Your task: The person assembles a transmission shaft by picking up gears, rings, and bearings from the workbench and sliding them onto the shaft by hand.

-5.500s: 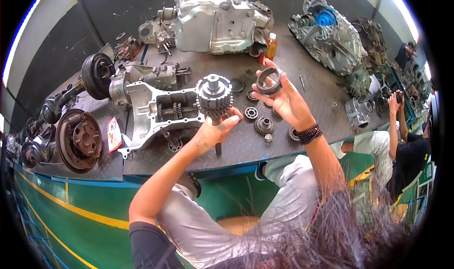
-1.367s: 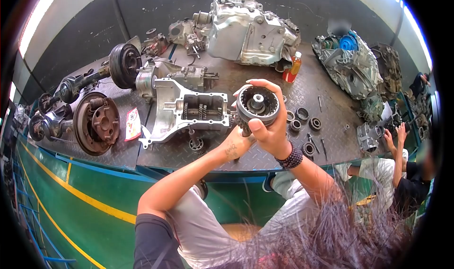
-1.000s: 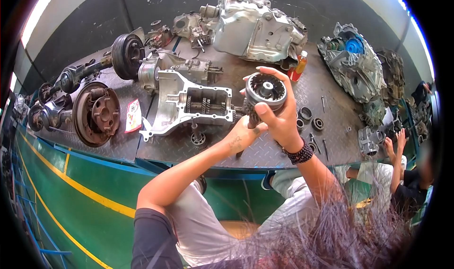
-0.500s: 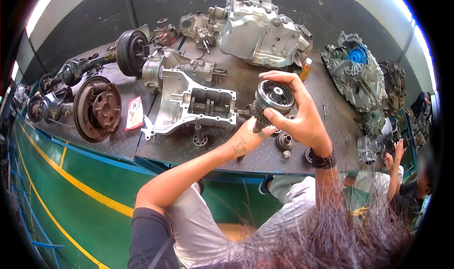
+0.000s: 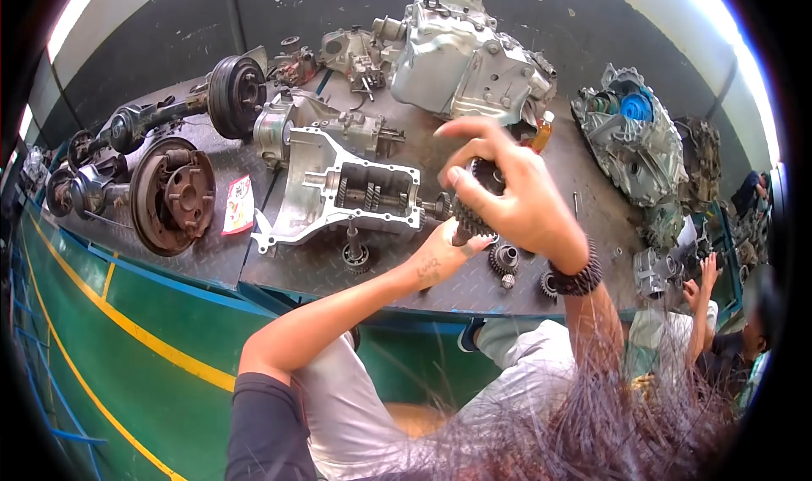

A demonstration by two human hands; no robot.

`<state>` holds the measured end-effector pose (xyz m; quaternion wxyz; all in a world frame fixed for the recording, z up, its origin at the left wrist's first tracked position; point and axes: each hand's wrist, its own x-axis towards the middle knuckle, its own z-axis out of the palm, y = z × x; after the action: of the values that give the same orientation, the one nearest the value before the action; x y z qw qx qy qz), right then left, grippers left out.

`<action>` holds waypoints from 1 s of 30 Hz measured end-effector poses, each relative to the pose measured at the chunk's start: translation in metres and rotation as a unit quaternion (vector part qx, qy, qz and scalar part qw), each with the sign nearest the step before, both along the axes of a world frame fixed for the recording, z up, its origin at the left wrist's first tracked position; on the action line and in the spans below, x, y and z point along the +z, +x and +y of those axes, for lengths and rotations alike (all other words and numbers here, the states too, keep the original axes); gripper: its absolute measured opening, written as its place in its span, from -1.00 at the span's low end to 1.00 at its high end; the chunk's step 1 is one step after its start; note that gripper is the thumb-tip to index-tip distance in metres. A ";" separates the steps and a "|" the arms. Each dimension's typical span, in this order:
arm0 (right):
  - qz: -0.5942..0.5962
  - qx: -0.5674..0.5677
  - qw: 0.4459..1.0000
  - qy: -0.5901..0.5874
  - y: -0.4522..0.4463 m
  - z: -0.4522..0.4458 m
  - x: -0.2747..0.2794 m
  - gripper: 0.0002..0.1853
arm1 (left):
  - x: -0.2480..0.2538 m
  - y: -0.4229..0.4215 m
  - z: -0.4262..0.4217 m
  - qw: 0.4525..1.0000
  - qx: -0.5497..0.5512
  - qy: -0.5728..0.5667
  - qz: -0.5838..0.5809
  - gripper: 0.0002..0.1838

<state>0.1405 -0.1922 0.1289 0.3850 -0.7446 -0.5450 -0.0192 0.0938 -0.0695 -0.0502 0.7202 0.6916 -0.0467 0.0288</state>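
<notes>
1. Head view, far left: 1 rusty brake plate (image 5: 173,195) and 1 black drum (image 5: 235,98) sit among axle parts, probably kept aside for working room.
2. Next, 1 red-and-white card (image 5: 239,205) lies on the bench (image 5: 292,269).
3. Left of centre, 1 casing (image 5: 309,168) lies with its cavity facing up, likely so the gears inside can be reached. Just nearer is 1 bearing shaft (image 5: 356,257); behind, 1 large housing (image 5: 457,58).
4. Centre: the left hand (image 5: 448,247) is clamped on the lower end of 1 gear shaft (image 5: 472,217), raised above the bench right of the casing. Gripping low seems meant to leave its upper gears exposed.
5. The right hand (image 5: 523,185), blurred, curves over the shaft's upper end, thumb and forefinger apart; whether it grips cannot be told.
6. Below it, at least 3 loose gears (image 5: 504,259) rest on the bench, perhaps for easy reach.
7. Far right: 1 housing with a blue part (image 5: 637,107), and another person's 2 hands (image 5: 709,271).
</notes>
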 end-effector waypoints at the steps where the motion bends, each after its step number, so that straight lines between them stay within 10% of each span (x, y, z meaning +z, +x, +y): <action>1: 0.008 0.015 1.000 0.023 -0.001 -0.001 0.000 -0.47 | -0.001 0.001 0.001 1.000 0.001 0.009 0.004 -0.43; 9: -0.017 0.038 0.998 -0.041 -0.008 0.003 0.013 -0.34 | 0.007 -0.008 -0.001 1.000 0.020 0.013 -0.008 -0.49; 13: -0.052 -0.143 0.988 -0.015 -0.023 0.012 -0.007 -0.31 | 0.004 -0.004 -0.003 0.998 0.042 -0.016 -0.047 -0.50; 17: -0.019 -0.023 0.991 0.131 -0.006 0.005 -0.015 -0.31 | 0.011 -0.009 0.002 0.999 0.010 -0.021 -0.024 -0.44; 20: 0.216 0.011 0.974 0.066 -0.014 -0.010 -0.014 -0.32 | 0.025 -0.018 0.015 0.997 -0.054 -0.043 0.017 -0.23; 27: 0.159 0.027 0.975 0.151 -0.014 -0.012 -0.029 -0.29 | 0.044 -0.030 0.040 0.971 -0.093 -0.120 -0.186 0.51; 30: 0.166 0.064 0.976 0.123 -0.009 -0.016 -0.027 -0.30 | 0.061 -0.038 0.031 0.966 -0.039 -0.191 -0.168 0.17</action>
<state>0.1318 -0.2081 0.1019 0.5590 -0.6483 -0.5132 0.0622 0.0553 -0.0380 0.0108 0.8213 0.5242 -0.1872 0.1246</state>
